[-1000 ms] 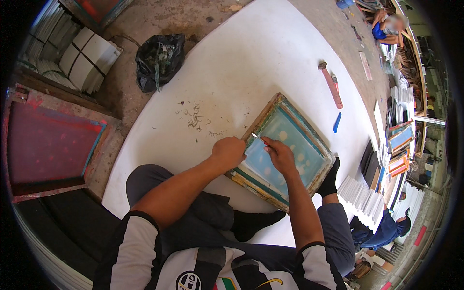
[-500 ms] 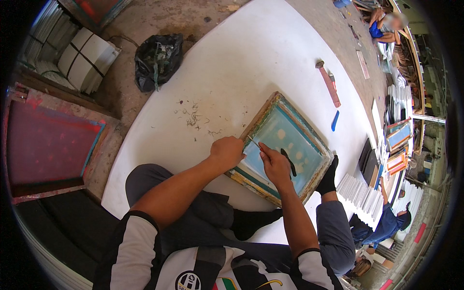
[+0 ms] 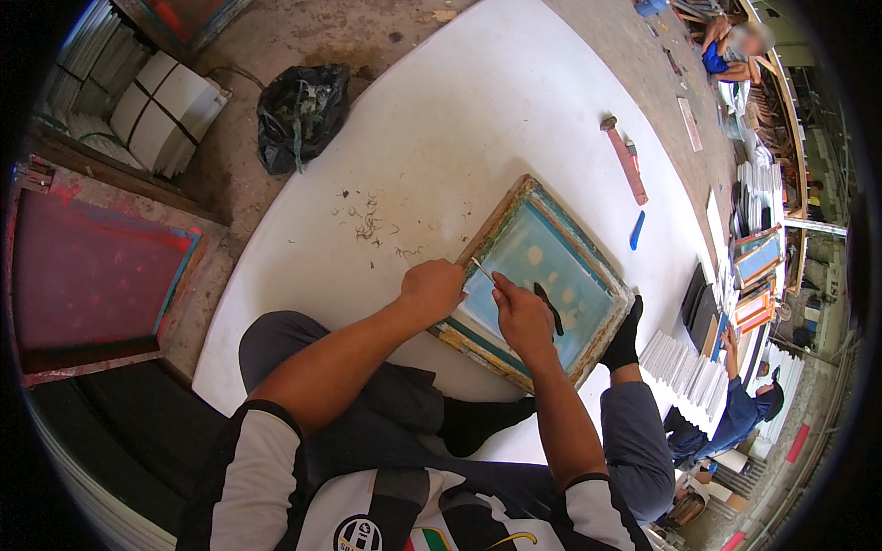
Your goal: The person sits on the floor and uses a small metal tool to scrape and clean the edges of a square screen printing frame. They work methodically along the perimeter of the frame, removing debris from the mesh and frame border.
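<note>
A wooden screen-printing frame with pale blue mesh lies tilted on the white board before me, against my foot. My left hand is closed on its left edge, thumb side toward the mesh. Over the mesh, my right hand is wrapped round a slim tool with a thin metal tip and black curved handles. Its tip meets the frame's inner left edge near my left hand. My fingers hide the tool's middle, so I cannot tell its exact kind.
Dark scraps litter the white board. A hammer and a blue strip lie beyond the frame. A black plastic bag stands at far left, above a reddish screen frame. At right are white stacks and a co-worker.
My hands and the frame keep nearly the same place; the tool's tip has turned slightly and looks brighter. At right, the co-worker's arm and body have shifted a little.
</note>
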{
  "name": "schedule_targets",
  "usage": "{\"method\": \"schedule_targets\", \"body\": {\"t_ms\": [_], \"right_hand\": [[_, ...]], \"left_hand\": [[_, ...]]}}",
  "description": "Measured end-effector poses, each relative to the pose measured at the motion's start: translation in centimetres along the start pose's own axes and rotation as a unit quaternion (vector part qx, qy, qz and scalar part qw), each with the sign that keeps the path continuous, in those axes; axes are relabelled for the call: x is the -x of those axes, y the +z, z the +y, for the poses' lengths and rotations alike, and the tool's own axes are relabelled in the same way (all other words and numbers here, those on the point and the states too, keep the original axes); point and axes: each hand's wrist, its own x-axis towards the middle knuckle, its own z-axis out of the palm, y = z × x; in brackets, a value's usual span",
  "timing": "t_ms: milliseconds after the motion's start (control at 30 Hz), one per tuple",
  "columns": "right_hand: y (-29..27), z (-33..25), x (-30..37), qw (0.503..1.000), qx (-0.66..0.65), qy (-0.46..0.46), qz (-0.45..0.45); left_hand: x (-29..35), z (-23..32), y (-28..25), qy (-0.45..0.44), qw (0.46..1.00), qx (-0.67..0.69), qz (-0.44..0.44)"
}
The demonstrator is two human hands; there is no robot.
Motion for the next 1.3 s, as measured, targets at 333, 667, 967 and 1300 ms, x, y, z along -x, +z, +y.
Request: {"method": "schedule_targets", "body": {"t_ms": [333, 667, 967, 1300], "right_hand": [[0.0, -0.2, 0.3, 1.000, 0.003, 0.016, -0.001], [-0.4, -3.8, 0.6, 0.974, 0.225, 0.014, -0.026], [-0.2, 1.8, -1.6, 0.996, -0.040, -0.054, -0.052], [4.1, 7.7, -3.4, 0.925, -0.354, -0.018, -0.136]], "left_hand": [[0.0, 0.2, -0.2, -0.006, 1.000, 0.002, -0.009], [-0.1, 0.2, 0.1, 0.004, 1.000, -0.015, -0.014], [0.1, 0.6, -0.2, -0.008, 0.999, -0.036, -0.009], [-0.4, 0.2, -0.3, -0.003, 0.999, -0.024, -0.025]]}}
